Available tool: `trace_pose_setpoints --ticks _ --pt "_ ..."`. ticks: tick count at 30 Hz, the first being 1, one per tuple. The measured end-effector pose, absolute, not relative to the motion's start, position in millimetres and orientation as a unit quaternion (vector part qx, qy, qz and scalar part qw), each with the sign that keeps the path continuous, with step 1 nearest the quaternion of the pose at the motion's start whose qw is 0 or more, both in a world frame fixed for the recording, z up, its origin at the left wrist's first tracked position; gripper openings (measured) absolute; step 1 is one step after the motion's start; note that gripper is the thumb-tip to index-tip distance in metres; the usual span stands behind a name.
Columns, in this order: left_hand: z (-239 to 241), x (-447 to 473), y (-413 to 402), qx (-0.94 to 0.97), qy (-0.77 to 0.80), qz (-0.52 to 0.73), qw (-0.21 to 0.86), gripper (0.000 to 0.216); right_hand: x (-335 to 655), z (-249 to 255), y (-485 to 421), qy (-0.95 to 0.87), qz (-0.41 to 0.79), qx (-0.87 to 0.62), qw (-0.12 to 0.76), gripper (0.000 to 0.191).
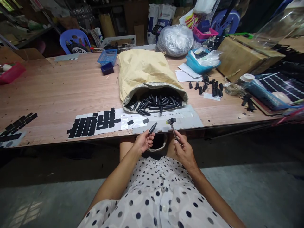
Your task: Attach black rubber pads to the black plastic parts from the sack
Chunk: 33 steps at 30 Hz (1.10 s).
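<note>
My left hand [144, 141] is closed on a black tapered plastic piece [153, 127], its narrow end pointing up and to the right. In my right hand [184, 148] is a small hammer [171, 121], gripped by its handle with the dark head over the table edge. Ahead of both hands a tan paper sack [144, 66] lies on its side, its mouth toward me, full of similar black pieces [156, 102]. Two small black rectangular pads [145, 121] rest on the pale sheet to the left of the hammer head.
Rows of black pads [92, 123] lie along the table's front edge, left of the sack. Loose black parts [215, 87] sit to its right, near a blue basket [201, 61] and a cardboard box [244, 57]. Behind is a clear plastic bag [175, 40].
</note>
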<state>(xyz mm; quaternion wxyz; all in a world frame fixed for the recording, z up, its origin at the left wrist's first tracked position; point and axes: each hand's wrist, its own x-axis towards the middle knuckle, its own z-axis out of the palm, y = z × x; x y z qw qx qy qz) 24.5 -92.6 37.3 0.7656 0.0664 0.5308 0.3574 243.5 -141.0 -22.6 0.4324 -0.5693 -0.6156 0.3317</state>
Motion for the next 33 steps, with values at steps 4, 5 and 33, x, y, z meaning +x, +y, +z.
trace_pose_setpoints --ticks 4,5,33 --pt "38.0 16.1 -71.2 0.234 0.605 0.337 0.682 0.041 239.1 -23.6 -141.8 -0.58 0.348 -0.583 0.45 0.056" --pt "39.2 14.5 -63.5 0.274 0.625 0.319 0.657 0.043 237.7 -23.5 -141.5 -0.575 0.351 -0.584 0.454 0.055" --pt "18.4 -7.8 -35.3 0.697 0.641 0.227 0.228 0.02 196.3 -30.3 -103.8 -0.643 0.333 -0.524 0.448 0.049"
